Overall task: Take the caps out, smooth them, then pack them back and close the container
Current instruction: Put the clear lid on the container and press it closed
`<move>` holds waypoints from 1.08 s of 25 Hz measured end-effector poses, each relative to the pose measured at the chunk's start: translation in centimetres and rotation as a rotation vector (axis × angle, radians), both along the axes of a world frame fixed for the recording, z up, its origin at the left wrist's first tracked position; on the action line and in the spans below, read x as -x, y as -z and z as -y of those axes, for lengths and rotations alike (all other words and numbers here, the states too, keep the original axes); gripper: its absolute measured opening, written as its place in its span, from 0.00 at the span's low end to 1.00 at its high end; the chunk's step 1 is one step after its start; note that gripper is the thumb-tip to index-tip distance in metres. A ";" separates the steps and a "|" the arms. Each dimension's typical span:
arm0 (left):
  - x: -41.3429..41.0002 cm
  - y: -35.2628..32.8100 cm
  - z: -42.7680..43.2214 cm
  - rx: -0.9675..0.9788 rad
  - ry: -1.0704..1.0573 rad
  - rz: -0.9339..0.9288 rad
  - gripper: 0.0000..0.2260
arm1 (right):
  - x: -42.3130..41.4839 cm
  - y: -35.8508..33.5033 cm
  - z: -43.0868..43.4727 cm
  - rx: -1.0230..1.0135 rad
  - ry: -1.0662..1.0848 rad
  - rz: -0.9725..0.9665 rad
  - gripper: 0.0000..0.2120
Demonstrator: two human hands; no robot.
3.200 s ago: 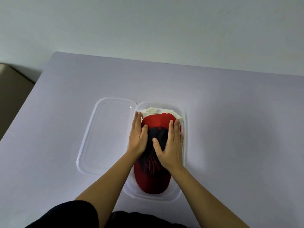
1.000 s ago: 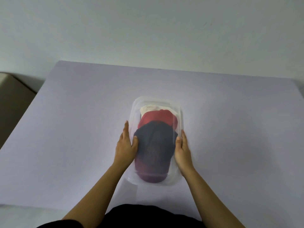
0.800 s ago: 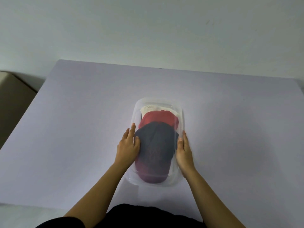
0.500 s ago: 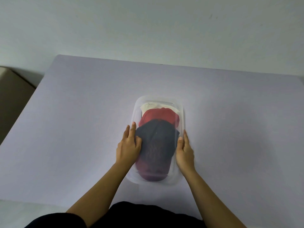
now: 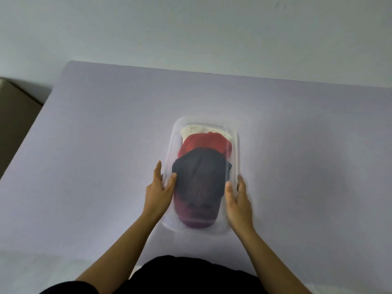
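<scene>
A clear plastic container [image 5: 238,149] stands in the middle of the table with its see-through lid [image 5: 172,143] lying on top. Through the lid I see three stacked caps: a cream cap [image 5: 197,130] at the far end, a red cap [image 5: 203,143] in the middle, and a dark cap with a red brim [image 5: 201,183] nearest me. My left hand [image 5: 158,193] clasps the left rim, thumb on the lid and fingers down the outside. My right hand [image 5: 238,201] clasps the right rim the same way.
The container rests on a pale lilac table [image 5: 84,155] whose far edge meets a plain wall. A brown piece of furniture [image 5: 14,115] stands beyond the table's left edge. My dark clothing shows at the bottom of the view.
The lid, which lay to the left of the container, now covers it. My hands left the caps and took the container's two long sides, where they have shifted only slightly.
</scene>
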State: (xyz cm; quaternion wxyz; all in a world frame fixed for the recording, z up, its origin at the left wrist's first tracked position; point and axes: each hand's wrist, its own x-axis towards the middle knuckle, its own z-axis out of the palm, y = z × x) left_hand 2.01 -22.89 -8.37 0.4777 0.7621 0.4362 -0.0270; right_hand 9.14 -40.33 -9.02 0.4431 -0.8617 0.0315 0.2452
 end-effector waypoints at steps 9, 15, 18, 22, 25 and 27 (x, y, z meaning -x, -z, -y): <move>-10.4 -2.0 0.4 0.030 -0.059 0.125 0.25 | -9.0 -1.8 0.0 -0.030 0.034 0.126 0.28; -20.8 -1.0 -1.1 0.029 -0.034 0.114 0.25 | -19.2 -1.2 -1.2 -0.052 0.026 0.128 0.27; -23.5 -0.1 -1.9 0.020 -0.047 0.089 0.25 | -22.3 -0.1 -1.9 -0.027 -0.003 0.130 0.28; -25.9 0.7 -2.9 -0.026 -0.033 0.087 0.25 | -24.5 0.4 -2.8 -0.014 -0.021 0.152 0.28; -27.2 0.9 -3.5 -0.052 -0.012 0.083 0.25 | -25.6 0.3 -3.5 -0.001 -0.012 0.150 0.28; -27.8 0.9 -3.8 -0.061 0.002 0.077 0.26 | -26.1 0.4 -3.9 0.014 -0.026 0.168 0.28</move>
